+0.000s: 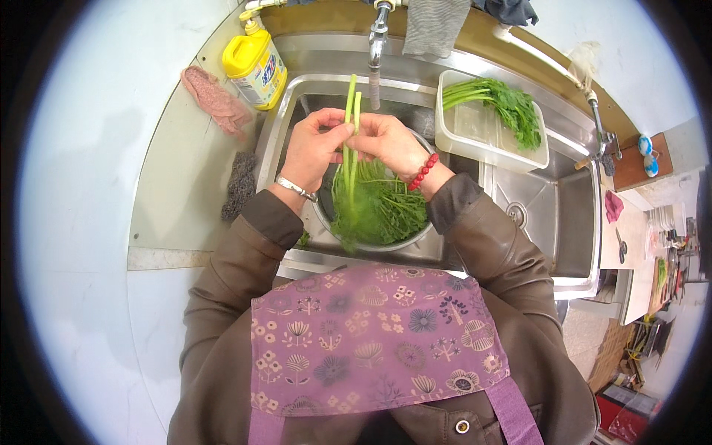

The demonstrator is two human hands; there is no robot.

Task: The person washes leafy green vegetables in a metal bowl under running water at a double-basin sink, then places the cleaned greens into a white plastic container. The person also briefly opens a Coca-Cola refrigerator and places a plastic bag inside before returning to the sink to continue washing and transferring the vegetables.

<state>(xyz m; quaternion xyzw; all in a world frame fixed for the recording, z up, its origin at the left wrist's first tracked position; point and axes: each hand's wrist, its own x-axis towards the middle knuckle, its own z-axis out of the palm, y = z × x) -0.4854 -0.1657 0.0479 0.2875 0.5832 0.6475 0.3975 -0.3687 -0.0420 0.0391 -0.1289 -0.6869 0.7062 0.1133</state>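
Two pale green celery stalks (350,158) stand between my hands, their cut ends pointing toward the faucet. My left hand (315,146) pinches them between thumb and fingers, and my right hand (387,140) grips them from the other side at the same height. Below, a round metal basin (425,236) in the left sink bowl holds a heap of leafy celery (389,208). The leafy ends of the held stalks blur into that heap. A translucent plastic tub (473,144) at the right contains more celery (500,103), lying along its far side.
A metal faucet (378,41) hangs over the basin. Left of the sink are a yellow pump bottle (256,69), a pink cloth (214,100) and a dark mesh scrubber (239,186). Beyond the right sink bowl (534,217), scissors (621,246) lie on a counter.
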